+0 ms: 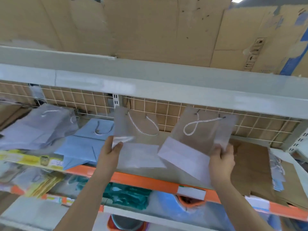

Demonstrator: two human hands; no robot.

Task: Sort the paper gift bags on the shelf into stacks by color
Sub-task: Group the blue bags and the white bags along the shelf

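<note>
My left hand [110,150] grips the left edge of a flat grey paper gift bag [133,135] with a white twisted cord handle, held up over the shelf. In my right hand [222,158] is a second grey bag [200,134], tilted to the right, its white folded bottom toward me. Both bags are blurred by motion. On the shelf to the left lies a stack of light blue bags [83,144], and further left a stack of grey bags [38,125]. Flat brown paper bags [251,164] lie on the right of the shelf.
The shelf has an orange front rail [150,181] and a white wire grid back [183,117]. A grey upper shelf beam [150,87] hangs close above the bags, with cardboard boxes [150,30] on top. Teal and yellow goods fill the lower shelf.
</note>
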